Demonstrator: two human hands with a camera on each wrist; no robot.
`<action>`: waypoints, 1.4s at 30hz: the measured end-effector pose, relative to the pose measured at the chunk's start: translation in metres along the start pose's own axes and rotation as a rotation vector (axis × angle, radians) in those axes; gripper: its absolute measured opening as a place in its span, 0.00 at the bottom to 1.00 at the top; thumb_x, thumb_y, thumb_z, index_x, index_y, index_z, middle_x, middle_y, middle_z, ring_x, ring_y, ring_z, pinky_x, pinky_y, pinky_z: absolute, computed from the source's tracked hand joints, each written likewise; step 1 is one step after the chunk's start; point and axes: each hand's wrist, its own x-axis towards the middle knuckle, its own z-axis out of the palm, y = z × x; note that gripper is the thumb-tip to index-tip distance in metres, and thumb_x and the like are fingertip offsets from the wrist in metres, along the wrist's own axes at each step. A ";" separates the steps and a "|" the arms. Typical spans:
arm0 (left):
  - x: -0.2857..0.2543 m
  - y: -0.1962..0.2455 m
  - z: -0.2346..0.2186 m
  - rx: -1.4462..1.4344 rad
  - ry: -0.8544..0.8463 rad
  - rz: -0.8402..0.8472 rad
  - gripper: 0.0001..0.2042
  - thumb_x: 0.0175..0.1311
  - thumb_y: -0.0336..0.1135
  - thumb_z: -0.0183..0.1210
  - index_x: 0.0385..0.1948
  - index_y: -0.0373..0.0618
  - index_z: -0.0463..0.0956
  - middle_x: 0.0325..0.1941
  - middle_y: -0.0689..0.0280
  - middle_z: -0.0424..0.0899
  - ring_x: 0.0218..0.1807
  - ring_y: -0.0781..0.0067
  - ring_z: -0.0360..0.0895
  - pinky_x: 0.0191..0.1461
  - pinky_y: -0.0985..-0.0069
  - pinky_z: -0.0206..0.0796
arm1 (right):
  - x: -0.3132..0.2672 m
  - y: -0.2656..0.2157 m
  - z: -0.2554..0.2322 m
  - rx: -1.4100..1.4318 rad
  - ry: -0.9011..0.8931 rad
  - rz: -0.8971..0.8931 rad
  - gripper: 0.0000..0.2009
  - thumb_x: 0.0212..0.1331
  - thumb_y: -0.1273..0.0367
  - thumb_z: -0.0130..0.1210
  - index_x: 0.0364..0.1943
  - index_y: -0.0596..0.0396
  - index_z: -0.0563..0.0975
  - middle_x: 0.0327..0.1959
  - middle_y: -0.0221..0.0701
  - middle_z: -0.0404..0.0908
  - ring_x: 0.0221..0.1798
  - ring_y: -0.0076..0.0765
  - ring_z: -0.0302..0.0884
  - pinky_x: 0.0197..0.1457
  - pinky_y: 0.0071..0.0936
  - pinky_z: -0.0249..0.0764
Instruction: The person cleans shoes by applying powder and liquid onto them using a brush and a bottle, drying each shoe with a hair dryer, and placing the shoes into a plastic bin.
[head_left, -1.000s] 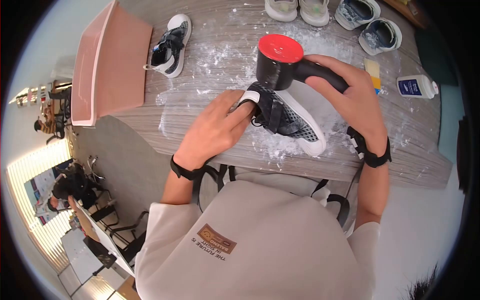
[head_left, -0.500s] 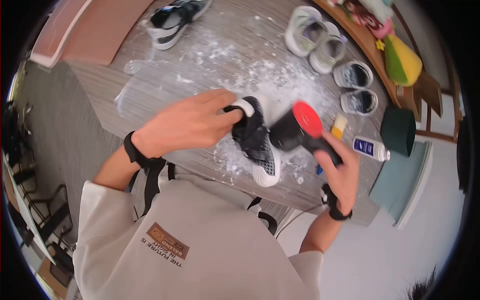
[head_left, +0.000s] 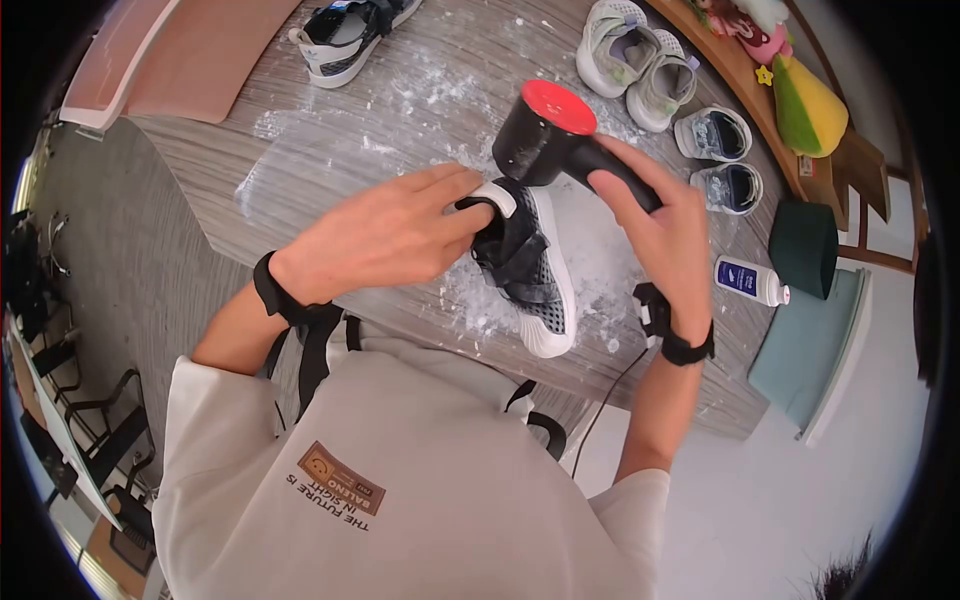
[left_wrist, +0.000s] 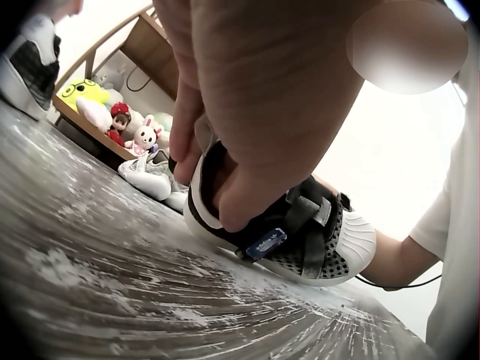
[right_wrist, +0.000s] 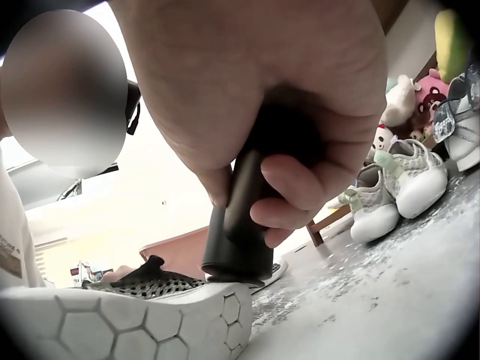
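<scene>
A black mesh child's shoe (head_left: 553, 270) with a white sole and toe cap stands on the table near its front edge. My left hand (head_left: 385, 235) grips its heel collar, with the thumb inside the opening in the left wrist view. My right hand (head_left: 672, 240) grips the handle of a black handheld device (head_left: 525, 145) with a round head and red top. That head overlaps the shoe's heel end in the head view. In the right wrist view, the device's black head (right_wrist: 236, 251) meets the edge of the shoe's white sole (right_wrist: 112, 322).
White powder (head_left: 590, 240) is scattered over the wood-grain table. A matching black shoe (head_left: 345, 40) lies beside a pink bin (head_left: 200, 60) at far left. Pale shoes (head_left: 610, 50), small blue shoes (head_left: 715, 135), a white bottle (head_left: 750, 280) and a dark green container (head_left: 803, 248) line the right.
The head view has turned, bringing the shelf of toys into sight. Over the last half second, the device has moved from beside the shoe to its heel end. My left hand keeps hold of the shoe.
</scene>
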 end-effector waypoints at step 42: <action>0.015 0.034 0.001 0.186 -0.014 0.103 0.16 0.48 0.31 0.73 0.39 0.41 0.81 0.47 0.66 0.79 0.40 0.63 0.73 0.41 0.67 0.67 | -0.149 0.052 -0.055 0.037 0.235 0.159 0.19 0.62 0.66 0.68 0.57 0.54 0.83 0.40 0.36 0.89 0.40 0.29 0.85 0.47 0.24 0.78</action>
